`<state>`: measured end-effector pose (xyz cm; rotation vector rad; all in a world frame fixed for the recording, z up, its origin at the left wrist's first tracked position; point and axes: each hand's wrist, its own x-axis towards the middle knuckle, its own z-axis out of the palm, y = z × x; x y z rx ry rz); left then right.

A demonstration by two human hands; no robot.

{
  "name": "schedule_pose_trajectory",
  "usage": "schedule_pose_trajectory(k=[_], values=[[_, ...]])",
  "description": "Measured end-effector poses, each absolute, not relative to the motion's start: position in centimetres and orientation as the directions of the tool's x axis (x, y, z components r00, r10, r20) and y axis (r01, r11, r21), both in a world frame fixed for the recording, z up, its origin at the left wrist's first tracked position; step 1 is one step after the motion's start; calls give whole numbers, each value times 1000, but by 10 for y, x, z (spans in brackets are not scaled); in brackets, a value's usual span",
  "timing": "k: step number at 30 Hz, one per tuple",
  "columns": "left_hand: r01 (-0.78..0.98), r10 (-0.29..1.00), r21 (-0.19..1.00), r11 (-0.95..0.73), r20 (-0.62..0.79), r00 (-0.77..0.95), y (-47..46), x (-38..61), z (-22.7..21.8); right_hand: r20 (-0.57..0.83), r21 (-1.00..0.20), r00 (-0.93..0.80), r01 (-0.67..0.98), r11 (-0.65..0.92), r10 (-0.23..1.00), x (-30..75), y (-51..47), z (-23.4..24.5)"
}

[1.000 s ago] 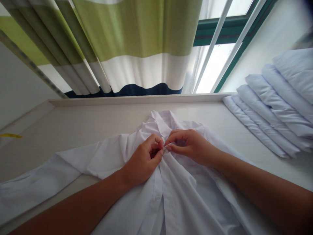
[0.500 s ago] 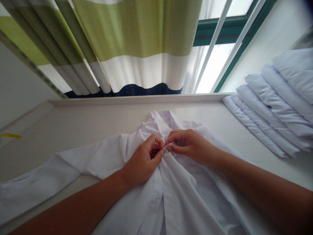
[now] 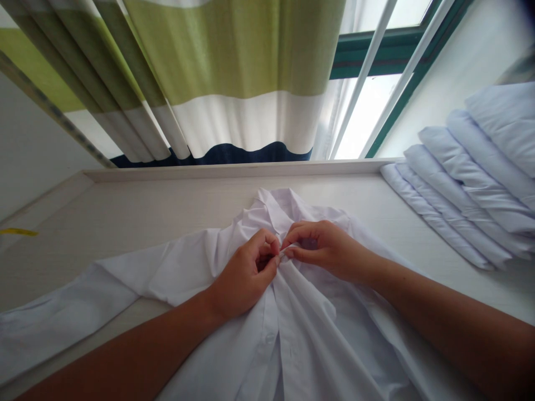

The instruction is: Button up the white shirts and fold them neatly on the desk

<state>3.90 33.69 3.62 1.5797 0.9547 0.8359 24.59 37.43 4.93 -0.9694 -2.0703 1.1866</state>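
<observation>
A white long-sleeved shirt (image 3: 305,312) lies spread in front of me with its collar at the far end and one sleeve stretched out to the left. At the front opening, below the collar, my left hand (image 3: 248,270) pinches the fabric between thumb and fingers. Close against it, my right hand (image 3: 328,250) pinches the other side of the opening, and the cloth bunches up where the fingertips meet. Any button between the fingertips is hidden. Lower down, the two front edges lie slightly apart, with a small button (image 3: 270,338) on the left one.
Several folded white garments (image 3: 472,189) are stacked at the right on the pale wooden surface (image 3: 167,209). A low raised ledge (image 3: 234,170) runs along the back. Behind it hang striped curtains (image 3: 234,67) beside a barred window (image 3: 376,83). A yellow strip (image 3: 19,231) lies far left.
</observation>
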Motion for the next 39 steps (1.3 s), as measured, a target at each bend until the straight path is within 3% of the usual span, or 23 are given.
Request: schedule_pose_trajectory(k=[39], values=[[176, 910, 975, -135, 51, 412, 335, 40, 37, 61, -882, -576, 351, 314, 815, 245, 374, 51]])
